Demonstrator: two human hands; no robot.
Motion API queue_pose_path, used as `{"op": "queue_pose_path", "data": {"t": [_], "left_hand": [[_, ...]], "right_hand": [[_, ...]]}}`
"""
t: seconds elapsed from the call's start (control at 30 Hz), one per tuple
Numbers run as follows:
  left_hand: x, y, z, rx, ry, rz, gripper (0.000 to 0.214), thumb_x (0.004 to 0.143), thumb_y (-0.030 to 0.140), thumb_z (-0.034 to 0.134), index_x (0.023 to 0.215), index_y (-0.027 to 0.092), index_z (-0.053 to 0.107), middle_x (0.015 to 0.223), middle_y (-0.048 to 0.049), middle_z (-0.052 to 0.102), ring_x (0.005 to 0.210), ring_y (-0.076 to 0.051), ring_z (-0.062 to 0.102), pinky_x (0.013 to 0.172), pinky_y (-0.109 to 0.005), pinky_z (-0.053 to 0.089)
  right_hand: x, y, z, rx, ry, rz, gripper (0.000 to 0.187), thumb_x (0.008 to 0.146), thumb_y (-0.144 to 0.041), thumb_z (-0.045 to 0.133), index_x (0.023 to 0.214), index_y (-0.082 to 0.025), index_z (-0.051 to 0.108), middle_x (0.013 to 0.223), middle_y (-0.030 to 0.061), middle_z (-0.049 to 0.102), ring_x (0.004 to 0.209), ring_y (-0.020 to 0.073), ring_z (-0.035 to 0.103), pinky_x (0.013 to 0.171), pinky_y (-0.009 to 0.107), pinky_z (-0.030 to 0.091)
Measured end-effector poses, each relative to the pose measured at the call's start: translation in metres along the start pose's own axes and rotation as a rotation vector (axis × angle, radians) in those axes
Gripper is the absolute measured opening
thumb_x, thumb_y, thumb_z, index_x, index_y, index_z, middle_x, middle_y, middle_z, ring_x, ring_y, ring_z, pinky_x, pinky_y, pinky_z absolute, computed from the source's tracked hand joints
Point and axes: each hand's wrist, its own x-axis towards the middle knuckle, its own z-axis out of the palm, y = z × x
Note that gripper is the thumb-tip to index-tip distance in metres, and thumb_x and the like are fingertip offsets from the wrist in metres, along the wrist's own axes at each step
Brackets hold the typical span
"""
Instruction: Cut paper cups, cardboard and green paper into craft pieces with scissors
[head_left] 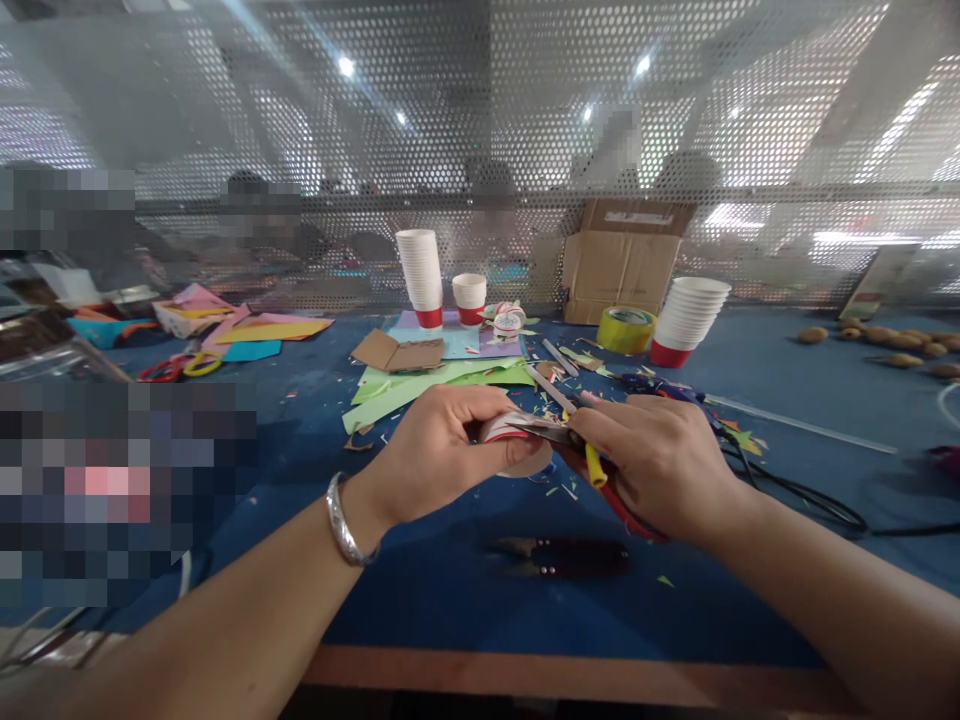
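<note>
My left hand (442, 450) is closed around a white and red paper cup (510, 432) held on its side above the blue table (450, 580). My right hand (660, 460) grips red and yellow scissors (592, 462), whose blades (544, 430) meet the cup's rim. A silver bangle (345, 522) sits on my left wrist. Small dark thread snips (562, 557) lie on the table just below my hands.
Green and coloured paper sheets (420, 385), cardboard scraps (397, 352), paper cup stacks (420, 275) (686, 320), a tape roll (626, 328) and a cardboard box (622, 262) lie beyond my hands. A black cable (810, 500) runs right. Another pair of scissors (176, 367) lies left. A perforated screen stands behind.
</note>
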Motion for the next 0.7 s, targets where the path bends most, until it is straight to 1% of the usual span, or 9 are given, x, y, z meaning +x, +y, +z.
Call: {"op": "queue_pose_path", "data": {"t": [0.1, 0.17, 0.2, 0.27, 0.33, 0.4, 0.47, 0.57, 0.7], "left_hand": [[0.002, -0.001, 0.000, -0.039, -0.035, -0.013, 0.026, 0.084, 0.034, 0.073, 0.070, 0.013, 0.066, 0.061, 0.0031, 0.049, 0.058, -0.009, 0.044, 0.052, -0.021, 0.036], [0.004, -0.002, 0.000, -0.074, -0.047, -0.040, 0.027, 0.085, 0.034, 0.073, 0.069, 0.013, 0.066, 0.061, 0.0031, 0.051, 0.057, -0.008, 0.045, 0.051, -0.020, 0.036], [0.004, -0.003, 0.000, -0.099, -0.047, -0.054, 0.025, 0.085, 0.035, 0.073, 0.072, 0.013, 0.068, 0.063, 0.0023, 0.055, 0.058, -0.009, 0.048, 0.053, -0.020, 0.039], [0.005, -0.006, 0.001, -0.141, -0.039, -0.063, 0.021, 0.086, 0.035, 0.073, 0.083, 0.014, 0.073, 0.072, -0.0006, 0.065, 0.065, -0.011, 0.058, 0.059, -0.022, 0.046], [0.005, -0.010, 0.002, -0.138, -0.005, -0.019, 0.021, 0.086, 0.035, 0.073, 0.094, 0.016, 0.076, 0.085, -0.0040, 0.073, 0.077, -0.015, 0.065, 0.069, -0.025, 0.052], [0.006, -0.014, 0.001, -0.046, 0.067, 0.060, 0.022, 0.087, 0.034, 0.072, 0.101, 0.018, 0.076, 0.094, -0.0056, 0.075, 0.084, -0.016, 0.068, 0.074, -0.026, 0.055], [0.007, -0.018, 0.000, 0.110, 0.172, 0.148, 0.021, 0.089, 0.030, 0.070, 0.105, 0.018, 0.076, 0.095, -0.0054, 0.076, 0.082, -0.016, 0.068, 0.073, -0.026, 0.055], [0.009, -0.023, -0.006, 0.348, 0.320, 0.301, 0.025, 0.090, 0.025, 0.069, 0.113, 0.018, 0.075, 0.099, -0.0064, 0.077, 0.086, -0.016, 0.069, 0.077, -0.027, 0.055], [0.010, -0.027, -0.011, 0.528, 0.448, 0.463, 0.030, 0.090, 0.022, 0.068, 0.119, 0.017, 0.073, 0.112, -0.0095, 0.076, 0.103, -0.022, 0.070, 0.092, -0.036, 0.055]], "right_hand": [[-0.001, 0.001, 0.006, -0.012, 0.032, -0.005, 0.021, 0.091, -0.018, 0.053, 0.074, -0.018, 0.065, 0.057, 0.0012, 0.062, 0.047, 0.0144, 0.044, 0.053, 0.029, 0.027], [-0.002, 0.001, 0.010, -0.003, 0.030, 0.017, 0.023, 0.092, -0.018, 0.052, 0.072, -0.018, 0.064, 0.054, 0.0003, 0.059, 0.046, 0.0139, 0.044, 0.052, 0.029, 0.026], [-0.002, 0.001, 0.012, 0.019, 0.027, 0.050, 0.024, 0.093, -0.021, 0.052, 0.071, -0.018, 0.063, 0.053, -0.0004, 0.057, 0.046, 0.0132, 0.043, 0.051, 0.028, 0.026], [-0.002, 0.001, 0.015, 0.107, 0.016, 0.173, 0.028, 0.094, -0.028, 0.055, 0.068, -0.019, 0.058, 0.051, -0.0021, 0.052, 0.045, 0.0115, 0.040, 0.049, 0.027, 0.026], [-0.001, 0.000, 0.016, 0.247, -0.006, 0.321, 0.034, 0.094, -0.036, 0.058, 0.064, -0.020, 0.052, 0.052, -0.0033, 0.048, 0.046, 0.0103, 0.039, 0.049, 0.025, 0.027], [0.000, -0.002, 0.014, 0.388, -0.044, 0.420, 0.037, 0.093, -0.041, 0.059, 0.064, -0.021, 0.047, 0.055, -0.0036, 0.046, 0.050, 0.0103, 0.040, 0.050, 0.024, 0.030], [0.002, -0.005, 0.011, 0.485, -0.074, 0.460, 0.038, 0.092, -0.045, 0.060, 0.066, -0.021, 0.047, 0.056, -0.0038, 0.045, 0.053, 0.0110, 0.040, 0.052, 0.023, 0.033], [0.004, -0.010, 0.007, 0.579, -0.136, 0.458, 0.036, 0.089, -0.050, 0.063, 0.072, -0.021, 0.051, 0.062, -0.0036, 0.046, 0.057, 0.0116, 0.039, 0.056, 0.024, 0.036], [0.007, -0.014, 0.004, 0.694, -0.210, 0.460, 0.032, 0.089, -0.050, 0.064, 0.081, -0.020, 0.057, 0.067, -0.0031, 0.050, 0.060, 0.0118, 0.041, 0.058, 0.025, 0.037]]}}
